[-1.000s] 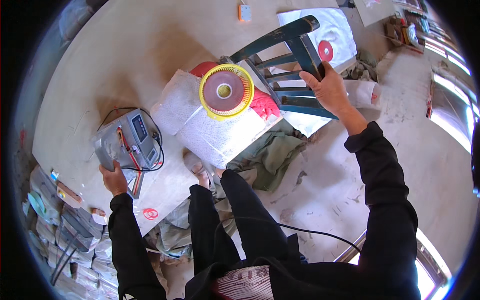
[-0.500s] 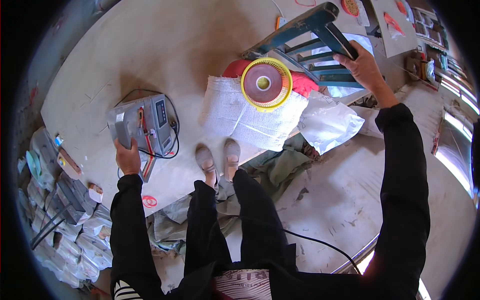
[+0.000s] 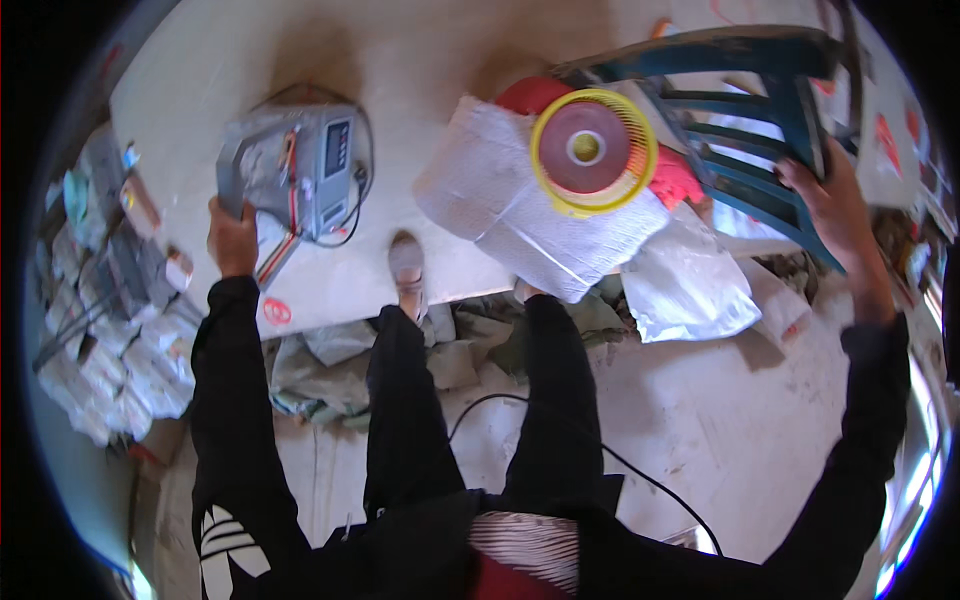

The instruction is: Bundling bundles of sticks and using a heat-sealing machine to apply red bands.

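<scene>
My left hand (image 3: 233, 238) is closed round the flat handle of a grey bag sealer (image 3: 335, 195), a boxy machine with a dark control panel, a red strip and a black cord. Far to the right, my right hand (image 3: 835, 205) grips the top of a dark green slatted chair (image 3: 715, 60). White quilted padding (image 3: 500, 195) lies by the chair back, with red cloth (image 3: 675, 180) beside it. On the padding rests a yellow mesh basket (image 3: 560, 205) holding a brown-red roll of tape (image 3: 555, 150).
White plastic sheeting (image 3: 690, 285) hangs beside the padding. Many wrapped packages (image 3: 110, 350) are piled at the left. Red rings (image 3: 277, 311) lie near the pale board's edge. A black cable (image 3: 650, 482) crosses my leg, and crumpled grey-green sheets (image 3: 330, 375) lie below.
The chair, with padding and basket, has shifted right and tilted in my right hand. My right foot has moved right. The sealer appears higher in view, my left hand still on its handle.
</scene>
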A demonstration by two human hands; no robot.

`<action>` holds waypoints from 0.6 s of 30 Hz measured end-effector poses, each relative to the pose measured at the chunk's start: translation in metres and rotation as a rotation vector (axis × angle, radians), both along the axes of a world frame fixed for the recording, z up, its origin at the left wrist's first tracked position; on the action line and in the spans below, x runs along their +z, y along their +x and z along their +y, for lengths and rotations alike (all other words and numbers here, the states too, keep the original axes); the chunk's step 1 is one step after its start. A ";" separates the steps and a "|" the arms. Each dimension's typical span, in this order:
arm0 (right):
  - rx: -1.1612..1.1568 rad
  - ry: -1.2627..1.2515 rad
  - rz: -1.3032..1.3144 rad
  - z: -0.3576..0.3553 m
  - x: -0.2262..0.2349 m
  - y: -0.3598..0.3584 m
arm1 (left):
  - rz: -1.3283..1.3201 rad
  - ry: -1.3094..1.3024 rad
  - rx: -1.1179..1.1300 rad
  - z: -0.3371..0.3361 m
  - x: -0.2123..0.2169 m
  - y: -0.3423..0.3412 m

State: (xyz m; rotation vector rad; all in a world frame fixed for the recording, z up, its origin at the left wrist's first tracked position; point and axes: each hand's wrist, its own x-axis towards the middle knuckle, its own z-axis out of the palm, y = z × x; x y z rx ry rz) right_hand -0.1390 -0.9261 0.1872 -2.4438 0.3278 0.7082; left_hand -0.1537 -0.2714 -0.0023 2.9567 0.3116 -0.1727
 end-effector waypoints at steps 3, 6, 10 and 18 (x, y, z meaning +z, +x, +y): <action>-0.011 -0.019 -0.033 -0.006 -0.005 -0.006 | -0.016 0.121 -0.001 0.005 -0.003 0.003; 0.049 -0.103 -0.034 -0.021 -0.007 -0.008 | -0.037 0.187 -0.004 -0.006 -0.003 0.005; 0.138 -0.201 0.017 -0.034 -0.013 -0.010 | -0.003 0.233 0.050 -0.010 0.000 0.002; 0.003 -0.077 0.051 0.002 0.013 0.008 | -0.058 0.257 -0.034 0.003 -0.014 -0.002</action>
